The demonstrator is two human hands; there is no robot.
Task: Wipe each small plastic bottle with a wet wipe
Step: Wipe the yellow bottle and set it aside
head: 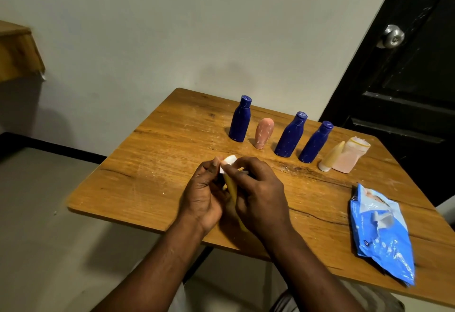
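Step in hand, as I judge it: wiping the slim yellow plastic bottle (232, 186), held over the near-middle of the scratched wooden table (147, 188).

- Left hand (204, 188) curls round the bottle's left side, thumb up by the white top end (228, 162).
- Right hand (258, 188) curls over the right side, fingertips pinching just below that end.
- Both hands are clamped on the bottle. Its yellow body shows in the gap between the palms, top pointing far, base near.
- White bit at the top: cap or wet wipe, cannot tell.

To do it well, the left hand should steady and turn the bottle while the right rubs its full length, cap seam included.

A row of six other plastic bottles (290, 136) stands far, well apart from the hands. The blue wet-wipe packet (381, 233) lies near right.
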